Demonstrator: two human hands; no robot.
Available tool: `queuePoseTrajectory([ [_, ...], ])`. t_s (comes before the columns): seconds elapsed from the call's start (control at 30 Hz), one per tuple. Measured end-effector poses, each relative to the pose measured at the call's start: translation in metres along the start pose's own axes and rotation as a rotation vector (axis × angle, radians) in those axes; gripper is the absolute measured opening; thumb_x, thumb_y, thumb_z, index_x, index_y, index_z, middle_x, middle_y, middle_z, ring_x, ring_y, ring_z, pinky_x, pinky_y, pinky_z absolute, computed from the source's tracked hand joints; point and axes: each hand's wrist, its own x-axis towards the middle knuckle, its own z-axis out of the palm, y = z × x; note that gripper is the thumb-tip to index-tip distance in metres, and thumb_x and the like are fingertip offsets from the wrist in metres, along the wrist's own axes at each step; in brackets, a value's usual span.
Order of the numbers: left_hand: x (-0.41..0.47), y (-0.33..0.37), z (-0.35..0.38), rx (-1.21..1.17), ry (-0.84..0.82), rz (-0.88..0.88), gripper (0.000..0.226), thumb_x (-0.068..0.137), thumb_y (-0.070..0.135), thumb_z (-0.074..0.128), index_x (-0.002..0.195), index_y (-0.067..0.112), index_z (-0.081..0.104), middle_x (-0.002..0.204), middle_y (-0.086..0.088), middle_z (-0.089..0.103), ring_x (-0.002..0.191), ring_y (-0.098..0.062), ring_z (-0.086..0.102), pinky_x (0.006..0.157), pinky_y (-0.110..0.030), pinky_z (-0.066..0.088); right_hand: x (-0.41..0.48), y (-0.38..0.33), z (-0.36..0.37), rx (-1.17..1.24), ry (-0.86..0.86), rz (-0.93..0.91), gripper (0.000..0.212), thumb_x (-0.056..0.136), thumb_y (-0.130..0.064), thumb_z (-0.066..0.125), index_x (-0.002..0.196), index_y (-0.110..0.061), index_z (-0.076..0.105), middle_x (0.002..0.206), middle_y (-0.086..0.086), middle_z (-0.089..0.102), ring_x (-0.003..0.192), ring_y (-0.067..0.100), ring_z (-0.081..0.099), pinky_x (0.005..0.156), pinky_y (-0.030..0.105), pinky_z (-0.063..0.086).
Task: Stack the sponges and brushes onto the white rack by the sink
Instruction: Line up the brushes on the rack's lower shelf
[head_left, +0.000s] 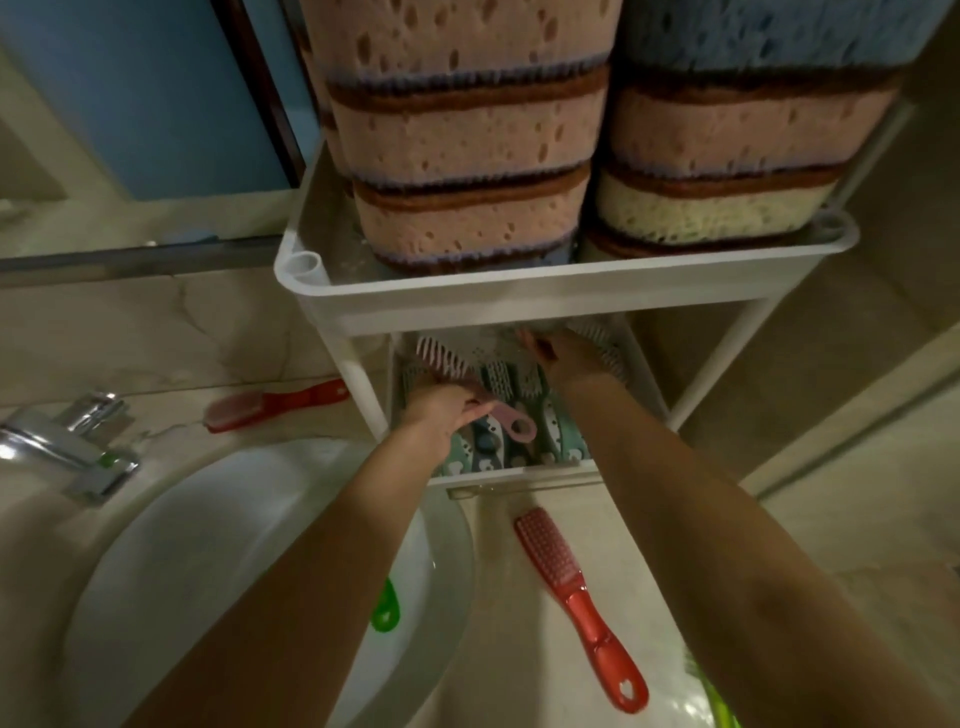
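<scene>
The white rack (545, 296) stands on the counter beside the sink (249, 571). Two tall stacks of pink and cream sponges (467, 156) fill its top shelf. On the lower shelf lie several teal and grey brushes (550, 431). My left hand (441, 410) grips the handle of a pink brush (457, 364) over that lower shelf. My right hand (561, 356) reaches deep under the top shelf, fingers on a bristled brush there; its grip is blurred. A red brush (576, 592) lies on the counter in front of the rack. Another red brush (270, 408) lies left of it.
A chrome tap (67, 447) stands at the sink's far left. A green brush handle (387, 610) shows inside the basin under my left forearm. Something green (717, 701) peeks out at the bottom right. A mirror and blue wall are behind the counter.
</scene>
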Motion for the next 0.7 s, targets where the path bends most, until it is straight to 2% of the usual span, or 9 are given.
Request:
queuePoseTrajectory([
  [0.07, 0.002, 0.000, -0.003, 0.004, 0.008, 0.007, 0.037, 0.093, -0.009, 0.040, 0.129, -0.001, 0.047, 0.129, -0.023, 0.055, 0.111, -0.031, 0.059, 0.090, -0.030, 0.048, 0.007, 0.002, 0.002, 0.046, -0.036, -0.004, 0.023, 0.097, -0.025, 0.043, 0.076, -0.027, 0.052, 0.127, 0.019, 0.057, 0.114, 0.032, 0.054, 0.085, 0.030, 0.052],
  [0.13, 0.003, 0.000, -0.005, 0.014, 0.004, 0.020, 0.037, 0.093, -0.009, 0.042, 0.128, 0.001, 0.048, 0.127, -0.022, 0.057, 0.097, -0.027, 0.062, 0.092, -0.029, 0.048, 0.004, -0.001, 0.004, 0.165, -0.103, 0.063, 0.020, 0.094, -0.013, 0.047, 0.109, -0.004, 0.058, 0.132, 0.018, 0.052, 0.113, 0.027, 0.052, 0.065, 0.021, 0.056],
  [0.2, 0.006, 0.001, -0.006, 0.020, -0.011, 0.046, 0.039, 0.091, -0.011, 0.043, 0.127, 0.003, 0.049, 0.128, -0.021, 0.057, 0.090, -0.024, 0.061, 0.090, -0.030, 0.048, 0.009, 0.000, 0.005, 0.100, -0.080, -0.002, 0.034, 0.094, -0.015, 0.049, 0.120, 0.005, 0.054, 0.129, 0.018, 0.055, 0.117, 0.029, 0.051, 0.073, 0.020, 0.050],
  [0.3, 0.005, 0.003, -0.006, 0.011, -0.036, 0.064, 0.042, 0.092, -0.011, 0.043, 0.131, 0.005, 0.047, 0.130, -0.019, 0.055, 0.101, -0.027, 0.059, 0.088, -0.030, 0.048, 0.008, -0.002, 0.001, 0.128, -0.045, -0.022, 0.029, 0.095, -0.019, 0.047, 0.113, 0.002, 0.056, 0.126, 0.017, 0.057, 0.114, 0.030, 0.053, 0.076, 0.030, 0.052],
  [0.37, 0.003, 0.003, -0.004, 0.016, -0.044, 0.060, 0.041, 0.092, -0.010, 0.042, 0.131, 0.005, 0.046, 0.131, -0.019, 0.055, 0.110, -0.029, 0.059, 0.087, -0.030, 0.048, 0.009, -0.004, -0.003, -0.236, 0.065, -0.196, 0.016, 0.095, -0.019, 0.048, 0.081, -0.014, 0.056, 0.118, 0.019, 0.059, 0.117, 0.032, 0.053, 0.093, 0.035, 0.051],
  [0.43, 0.001, 0.003, -0.003, 0.027, -0.047, 0.052, 0.040, 0.093, -0.010, 0.041, 0.129, 0.004, 0.047, 0.130, -0.021, 0.054, 0.112, -0.031, 0.058, 0.086, -0.030, 0.049, 0.007, -0.009, -0.003, -0.386, 0.007, -0.238, 0.027, 0.094, -0.025, 0.050, 0.070, -0.034, 0.041, 0.126, 0.020, 0.057, 0.122, 0.035, 0.050, 0.108, 0.038, 0.038],
  [0.57, 0.000, 0.003, 0.000, 0.029, -0.049, 0.044, 0.040, 0.093, -0.009, 0.040, 0.130, 0.004, 0.046, 0.132, -0.021, 0.053, 0.114, -0.031, 0.057, 0.086, -0.030, 0.048, -0.006, -0.018, -0.004, -0.046, -0.038, -0.143, 0.015, 0.097, -0.008, 0.040, 0.092, -0.002, 0.054, 0.136, 0.022, 0.044, 0.129, 0.035, 0.041, 0.085, 0.022, 0.051],
  [0.6, 0.000, 0.004, 0.000, 0.015, -0.052, 0.042, 0.040, 0.093, -0.010, 0.040, 0.130, 0.004, 0.046, 0.132, -0.021, 0.053, 0.116, -0.032, 0.056, 0.087, -0.031, 0.048, -0.006, -0.019, -0.004, 0.107, -0.012, -0.091, 0.016, 0.097, -0.005, 0.039, 0.103, 0.002, 0.052, 0.132, 0.022, 0.044, 0.128, 0.035, 0.041, 0.085, 0.026, 0.051],
  [0.7, 0.000, 0.005, 0.000, -0.050, -0.052, 0.033, 0.041, 0.093, -0.010, 0.039, 0.130, 0.005, 0.046, 0.132, -0.021, 0.052, 0.118, -0.032, 0.055, 0.088, -0.033, 0.049, -0.011, -0.016, 0.000, 0.090, 0.018, -0.046, 0.017, 0.094, -0.007, 0.046, 0.110, -0.005, 0.051, 0.103, 0.015, 0.055, 0.102, 0.029, 0.058, 0.075, 0.031, 0.053],
])
